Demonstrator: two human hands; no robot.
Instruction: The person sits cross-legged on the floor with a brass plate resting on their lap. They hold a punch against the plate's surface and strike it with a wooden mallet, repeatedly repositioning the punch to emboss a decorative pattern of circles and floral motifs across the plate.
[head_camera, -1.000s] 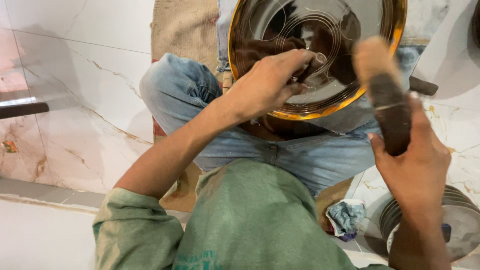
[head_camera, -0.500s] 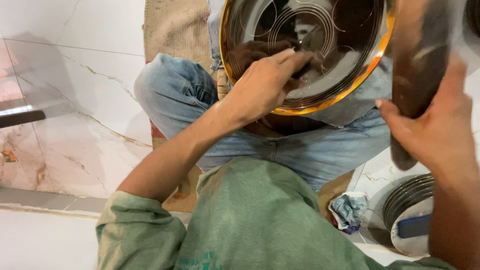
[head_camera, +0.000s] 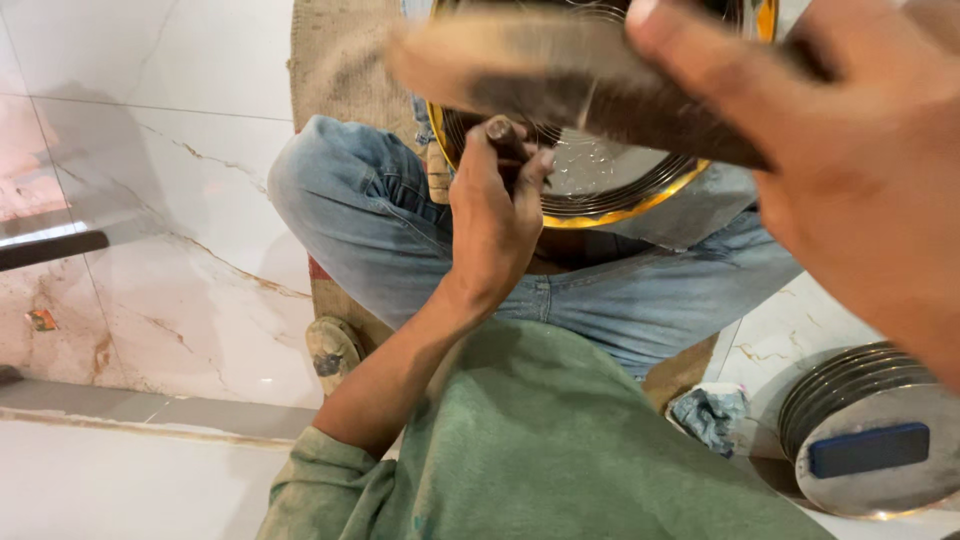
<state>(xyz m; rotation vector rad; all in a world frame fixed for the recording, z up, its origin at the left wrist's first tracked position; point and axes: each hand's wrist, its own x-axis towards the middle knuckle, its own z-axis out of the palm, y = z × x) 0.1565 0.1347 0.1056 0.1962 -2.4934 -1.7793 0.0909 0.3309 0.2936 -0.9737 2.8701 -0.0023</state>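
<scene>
- Right hand (head_camera: 870, 170) is now raised close to the lens, filling the upper right of the frame; a second ago it was seen lower right and smaller.
- A wooden-handled mallet-like tool (head_camera: 560, 85) is held in the right-hand grip and now lies across the top of the frame, blurred; earlier it was pointed more upright. A swing or lift of the tool is judged to be under way.
- Left hand (head_camera: 495, 215) is kept at frame centre, closed around a short dark punch-like tool (head_camera: 503, 135), tip set on the round metal plate (head_camera: 610, 185). Its position on the plate is barely changed across the frames, so work at the same spot is judged ongoing.
- Plate with gold-coloured rim is rested on the lap, upper centre, over blue jeans (head_camera: 350, 210).
- Stack of similar plates (head_camera: 860, 420) is seen lower right on the marble floor (head_camera: 170, 200), with a dark blue block (head_camera: 868, 450) on top; a crumpled cloth (head_camera: 712, 412) lies just beside it.
- Hidden or unclear: plate's upper part is covered by the mallet and cut off by the frame edge; the mallet head is too blurred to be made out; the punch tip contact is masked by fingers; right-hand fingers are partly out of frame.
</scene>
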